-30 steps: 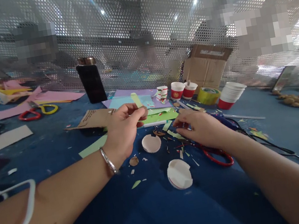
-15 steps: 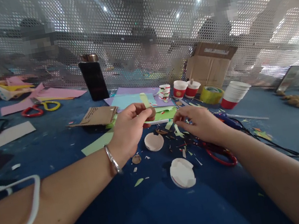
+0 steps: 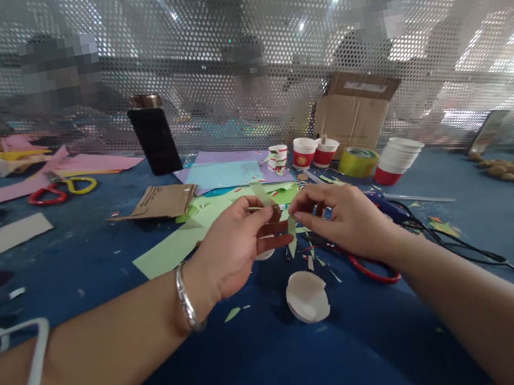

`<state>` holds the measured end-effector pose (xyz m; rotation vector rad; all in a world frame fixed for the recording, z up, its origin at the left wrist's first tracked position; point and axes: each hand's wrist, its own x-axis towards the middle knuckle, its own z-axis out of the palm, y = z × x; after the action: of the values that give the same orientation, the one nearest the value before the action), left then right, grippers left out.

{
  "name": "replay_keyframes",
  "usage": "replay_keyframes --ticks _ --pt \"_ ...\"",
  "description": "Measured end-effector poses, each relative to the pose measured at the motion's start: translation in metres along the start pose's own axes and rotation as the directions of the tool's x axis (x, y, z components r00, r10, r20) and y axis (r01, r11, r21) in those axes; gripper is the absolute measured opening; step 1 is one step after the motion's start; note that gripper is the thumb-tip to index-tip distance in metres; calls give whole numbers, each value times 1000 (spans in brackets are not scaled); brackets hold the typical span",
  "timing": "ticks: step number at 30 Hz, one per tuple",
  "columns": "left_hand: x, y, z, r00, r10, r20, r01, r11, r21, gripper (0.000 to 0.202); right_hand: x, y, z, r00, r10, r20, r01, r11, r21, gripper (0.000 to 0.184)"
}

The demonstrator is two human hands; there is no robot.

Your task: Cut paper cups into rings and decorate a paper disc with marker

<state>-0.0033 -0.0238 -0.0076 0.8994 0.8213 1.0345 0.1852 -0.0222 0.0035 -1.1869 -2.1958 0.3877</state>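
Note:
My left hand [image 3: 240,238], with a silver bangle at the wrist, is closed in a pinch. A pale green paper strip [image 3: 263,193] sticks up from its fingertips. My right hand [image 3: 337,211] faces it, thumb and forefinger pinched on another pale green strip [image 3: 292,239] that hangs down between the hands. A small white piece with a green band shows between the fingertips; its kind is unclear. Below lies a cut white paper cup base [image 3: 307,296]. A second pale round piece [image 3: 265,255] is mostly hidden under my left hand. Red-handled scissors [image 3: 374,268] lie partly under my right forearm.
Behind my hands are coloured paper sheets [image 3: 226,172], paper cups [image 3: 304,151], yellow tape [image 3: 358,161] and stacked cups [image 3: 398,159]. A phone [image 3: 154,141] stands at the back. Folded cardboard [image 3: 164,201] and red-yellow scissors [image 3: 46,195] lie left. Black cable [image 3: 471,251] runs right.
My hands have come closer together, and my left hand has moved right and turned, covering the round piece. The green strip now hangs between them. The view has shifted slightly.

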Motion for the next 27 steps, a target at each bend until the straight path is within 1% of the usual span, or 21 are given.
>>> replay_keyframes --ticks 3,6,9,10,11,12,13,14,15,18,21,23,24,26,27 --pt "2 -2 0 1000 25 6 -25 1000 -7 11 -1 -4 4 1000 -5 -6 5 1000 15 9" --pt "2 -2 0 999 46 -15 -46 999 18 11 -1 -5 1 1000 10 -12 -10 1000 8 8" --pt "3 -1 -2 997 69 -40 -67 997 38 11 -2 7 -15 997 61 -46 -65 995 -79 9" --pt "4 -1 -3 996 78 -46 -76 997 34 11 -3 15 -23 993 98 -58 -105 986 -131 10" --pt "4 0 -4 995 85 -53 -84 996 26 11 -4 24 -33 986 159 -55 -167 966 -196 12" --pt "5 0 -5 994 90 -62 -89 996 19 10 -5 34 -43 970 235 -59 -242 936 -256 13" --pt "5 1 -6 993 92 -73 -91 996 15 10 -7 45 -54 945 320 -70 -325 894 -307 14" --pt "6 2 -6 992 94 -84 -93 996 16 9 -9 56 -64 911 407 -60 -401 847 -349 14" --pt "6 3 -7 991 97 -92 -95 995 19 8 -11 66 -73 868 492 -71 -481 794 -371 14" --pt "7 4 -8 989 110 -97 -108 994 26 8 -20 90 -93 807 586 -75 -567 735 -371 15" --pt "9 4 -9 986 126 -111 -125 992 20 8 -27 104 -101 726 687 -25 -658 685 -313 25" --pt "9 4 -10 983 135 -127 -135 991 11 9 -29 112 -101 655 755 24 -725 637 -263 27" --pt "9 4 -11 982 136 -130 -136 991 7 10 -30 115 -101 630 775 53 -747 623 -233 27" --pt "9 5 -11 983 137 -126 -138 990 1 10 -31 121 -98 597 795 108 -776 607 -172 30" --pt "9 5 -12 983 135 -121 -136 991 0 10 -31 123 -96 590 797 130 -785 604 -139 31"
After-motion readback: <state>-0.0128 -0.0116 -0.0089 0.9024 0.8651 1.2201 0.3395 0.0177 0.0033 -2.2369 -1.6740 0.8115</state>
